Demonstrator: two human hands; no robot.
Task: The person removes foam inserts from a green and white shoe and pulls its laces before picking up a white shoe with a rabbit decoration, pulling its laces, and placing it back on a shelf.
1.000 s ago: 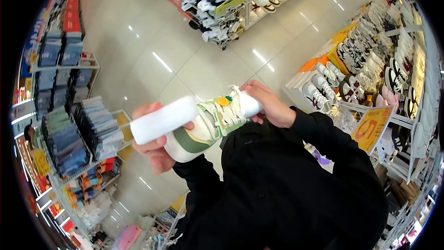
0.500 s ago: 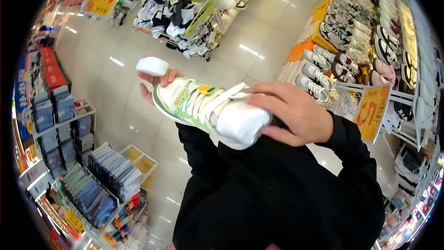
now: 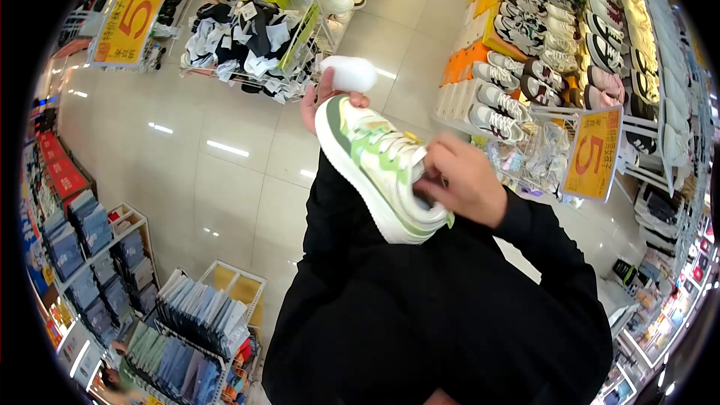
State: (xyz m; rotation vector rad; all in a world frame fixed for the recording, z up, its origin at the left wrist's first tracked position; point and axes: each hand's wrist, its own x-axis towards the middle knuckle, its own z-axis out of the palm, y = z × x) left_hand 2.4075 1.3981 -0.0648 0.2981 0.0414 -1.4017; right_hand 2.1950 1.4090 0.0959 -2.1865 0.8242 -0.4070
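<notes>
A white and green sneaker with white laces slants across the space before my chest, its toe up and to the left. My left hand is closed around the toe end, partly hidden behind it. A rounded white wad is also in that hand, beyond the toe. At the collar, my right hand has its fingers bent into the shoe's opening near the tongue. What its fingertips touch inside is hidden.
Rows of shoes stand on the right-hand display, beside a yellow price sign. A wire bin of socks stands ahead. Folded jeans fill racks at lower left. Pale tiled floor lies between them.
The sneaker has turned, its side and sole edge now showing and its toe moved up and right. The white padding seen at its opening no longer shows. My right hand has shifted to the opening.
</notes>
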